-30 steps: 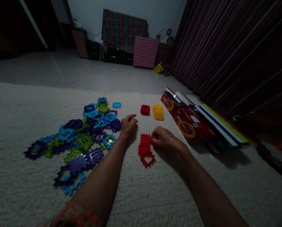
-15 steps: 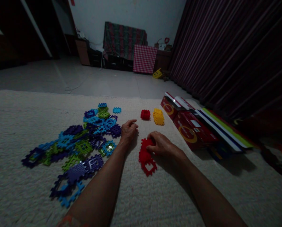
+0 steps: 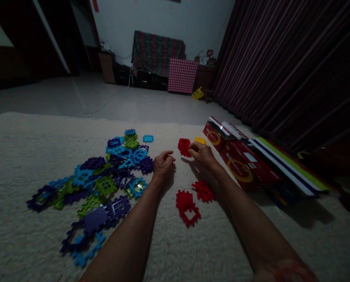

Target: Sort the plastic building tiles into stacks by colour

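My right hand (image 3: 202, 153) reaches forward with fingers closed on the red block cube (image 3: 183, 147). A yellow block cube (image 3: 200, 140) peeks out just behind that hand. My left hand (image 3: 163, 164) rests on the cream carpet (image 3: 31, 156) with fingers curled loosely and nothing in them. Loose red tiles (image 3: 189, 203) lie on the carpet between my forearms. A heap of blue, purple and green interlocking tiles (image 3: 104, 180) spreads out to the left of my left hand.
Red cardboard boxes (image 3: 236, 156) and flat striped packages (image 3: 286, 164) lie along the right, beside a dark curtain (image 3: 295, 66). Beyond the carpet edge there is bare floor, a checked pink panel (image 3: 182, 75) and a covered cabinet (image 3: 158, 51).
My right hand left the loose red tiles and moved forward to take hold of the red cube. One red tile now lies apart from the others. My left hand stayed in place.
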